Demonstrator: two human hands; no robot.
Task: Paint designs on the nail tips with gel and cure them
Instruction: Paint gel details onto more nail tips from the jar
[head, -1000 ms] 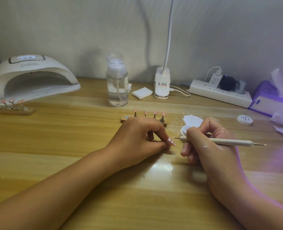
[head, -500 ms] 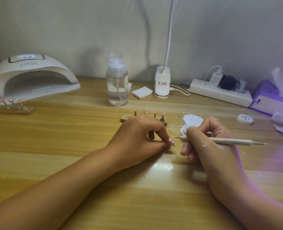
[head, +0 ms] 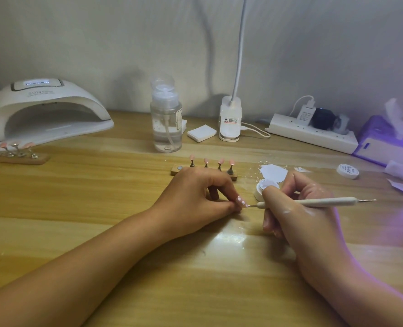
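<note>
change: dotting tool [head: 318,202] tip now reaching nail tip [head: 241,201], gap closing vs a moment ago | left hand [head: 195,197] fingers pinching the nail tip above table [head: 101,208] | right hand [head: 297,208] gripping the tool | judging: dotting gel, curing pending

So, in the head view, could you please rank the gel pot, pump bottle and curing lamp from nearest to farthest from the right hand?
1. Gel pot, touching the right hand, behind its fingers.
2. Pump bottle, behind, leftward.
3. Curing lamp, far left.
</note>
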